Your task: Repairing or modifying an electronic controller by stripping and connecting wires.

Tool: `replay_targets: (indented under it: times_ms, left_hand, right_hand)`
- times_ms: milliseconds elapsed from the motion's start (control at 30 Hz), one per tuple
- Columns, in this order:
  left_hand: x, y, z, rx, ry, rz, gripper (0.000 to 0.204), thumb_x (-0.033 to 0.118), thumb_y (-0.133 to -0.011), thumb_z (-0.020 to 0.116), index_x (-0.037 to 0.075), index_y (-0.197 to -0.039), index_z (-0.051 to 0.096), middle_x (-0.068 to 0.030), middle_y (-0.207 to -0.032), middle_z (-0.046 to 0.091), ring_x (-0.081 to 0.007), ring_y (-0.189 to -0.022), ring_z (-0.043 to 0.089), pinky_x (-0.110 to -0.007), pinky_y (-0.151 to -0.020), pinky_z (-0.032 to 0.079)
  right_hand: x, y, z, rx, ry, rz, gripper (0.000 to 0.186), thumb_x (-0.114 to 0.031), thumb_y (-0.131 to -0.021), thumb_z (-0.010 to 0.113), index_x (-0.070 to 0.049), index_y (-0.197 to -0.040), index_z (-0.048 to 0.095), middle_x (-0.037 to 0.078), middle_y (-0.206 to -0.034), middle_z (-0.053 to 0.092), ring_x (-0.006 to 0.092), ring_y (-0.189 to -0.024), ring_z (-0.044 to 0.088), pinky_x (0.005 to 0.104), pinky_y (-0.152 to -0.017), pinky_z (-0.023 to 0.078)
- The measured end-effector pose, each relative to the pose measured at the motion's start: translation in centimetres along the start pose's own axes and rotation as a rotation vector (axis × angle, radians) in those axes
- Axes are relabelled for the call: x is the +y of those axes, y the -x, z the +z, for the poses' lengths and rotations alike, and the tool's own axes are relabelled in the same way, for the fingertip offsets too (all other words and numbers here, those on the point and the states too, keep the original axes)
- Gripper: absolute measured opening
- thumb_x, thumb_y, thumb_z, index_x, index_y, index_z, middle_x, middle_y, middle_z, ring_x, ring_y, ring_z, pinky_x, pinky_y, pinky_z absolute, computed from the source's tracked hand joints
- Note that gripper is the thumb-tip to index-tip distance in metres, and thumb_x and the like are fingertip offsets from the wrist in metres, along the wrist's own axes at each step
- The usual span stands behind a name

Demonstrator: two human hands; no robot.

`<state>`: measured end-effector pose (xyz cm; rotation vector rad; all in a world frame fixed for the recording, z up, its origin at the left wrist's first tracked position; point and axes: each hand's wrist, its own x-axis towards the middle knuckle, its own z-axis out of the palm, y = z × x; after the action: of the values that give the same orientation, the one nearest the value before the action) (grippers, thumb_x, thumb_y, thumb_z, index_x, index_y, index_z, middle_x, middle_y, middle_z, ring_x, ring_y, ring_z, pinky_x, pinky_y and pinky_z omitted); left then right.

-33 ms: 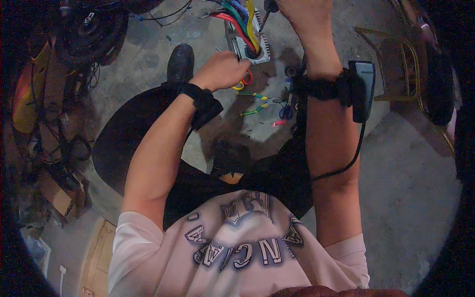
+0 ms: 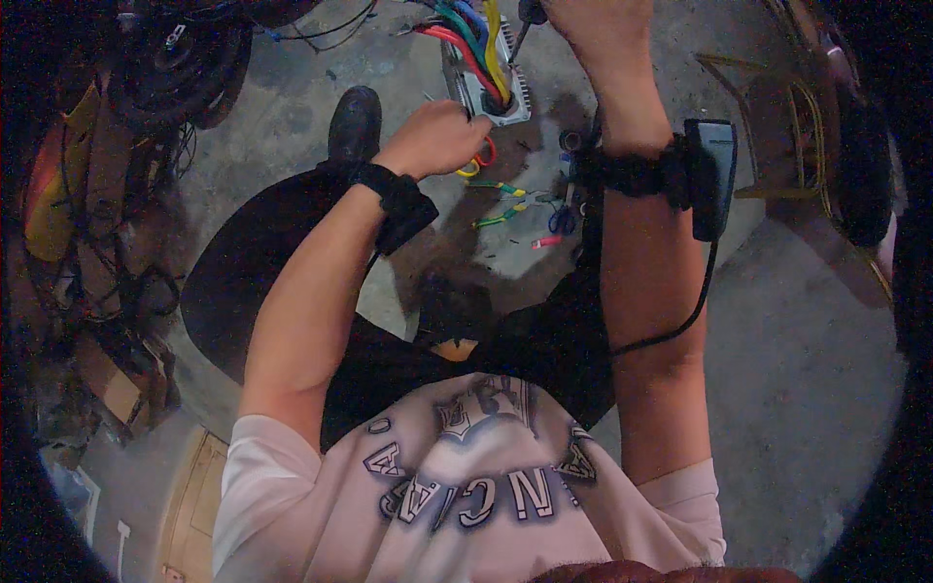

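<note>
My left hand (image 2: 437,136) is closed at the near-left corner of a finned metal housing (image 2: 520,102), its fingertips partly hidden. A thick bundle of red, green, blue and yellow cables (image 2: 471,49) comes out of the housing. My right hand (image 2: 593,29), at the top edge, grips a dark-handled screwdriver (image 2: 531,14), whose shaft points down along the housing's right side. Red and yellow loops (image 2: 486,151) show below my left hand. Nearby on the floor lie green-and-yellow-handled pliers (image 2: 496,216), blue-handled scissors (image 2: 559,219) and a small pink-red item (image 2: 544,241).
Black wheeled machinery (image 2: 194,68) and loose cables fill the upper left, above boards and cardboard (image 2: 121,394). A dark roll (image 2: 570,141) lies right of the housing. A yellow tubular frame (image 2: 807,126) stands at the right. My dark shoe (image 2: 355,121) is left of my left hand.
</note>
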<state>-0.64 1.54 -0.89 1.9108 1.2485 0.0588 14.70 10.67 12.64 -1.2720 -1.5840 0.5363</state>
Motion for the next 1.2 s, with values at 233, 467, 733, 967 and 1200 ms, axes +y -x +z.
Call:
replay_targets:
  times_ms: [233,467,733,967,1200]
  left_hand:
    - [-0.3,-0.2,0.5,-0.010,-0.011,0.013,0.044,0.033,-0.090,0.045,-0.007,-0.086,0.064,-0.0322,-0.091,0.063,-0.0503,-0.090,0.060,-0.055,-0.083,0.047]
    - [0.4,0.0,0.2,0.012,0.017,0.036,0.046,0.034,-0.091,0.046,-0.008,-0.086,0.064,-0.0326,-0.091,0.063,-0.0504,-0.090,0.060,-0.054,-0.083,0.048]
    - [0.4,0.1,0.2,0.004,0.012,-0.017,0.045,0.034,-0.092,0.046,-0.007,-0.086,0.065,-0.0321,-0.089,0.063,-0.0502,-0.090,0.060,-0.054,-0.083,0.048]
    - [0.4,0.3,0.1,0.025,-0.069,0.074,0.034,0.027,-0.093,0.045,0.000,-0.090,0.064,-0.0298,-0.085,0.063,-0.0485,-0.084,0.061,-0.056,-0.078,0.048]
    - [1.1,0.4,-0.2,0.047,-0.132,0.113,0.031,0.027,-0.092,0.045,0.003,-0.088,0.065,-0.0273,-0.084,0.064,-0.0475,-0.082,0.063,-0.056,-0.076,0.049]
  right_hand:
    - [0.1,0.1,-0.1,-0.022,-0.002,0.014,0.037,-0.030,-0.093,0.068,-0.001,-0.074,0.056,0.003,-0.057,0.048,0.0098,-0.054,0.047,0.0299,-0.050,0.039]
    - [-0.3,-0.1,-0.6,-0.183,-0.062,0.019,0.036,-0.030,-0.093,0.067,0.000,-0.077,0.056,0.005,-0.061,0.048,0.0107,-0.057,0.048,0.0299,-0.052,0.039]
    - [-2.1,-0.5,-0.9,-0.317,0.262,-0.017,0.029,-0.025,-0.094,0.058,0.003,-0.088,0.054,0.019,-0.080,0.054,0.0331,-0.075,0.056,0.0395,-0.070,0.046]
    - [-3.8,0.5,-1.4,-0.356,0.399,-0.122,0.025,-0.022,-0.093,0.058,0.003,-0.094,0.054,0.023,-0.091,0.058,0.0407,-0.090,0.059,0.0456,-0.078,0.047]
    - [-1.3,-0.2,-1.5,-0.297,0.319,-0.175,0.025,-0.021,-0.093,0.058,0.003,-0.099,0.056,0.022,-0.093,0.059,0.0400,-0.089,0.058,0.0450,-0.078,0.047]
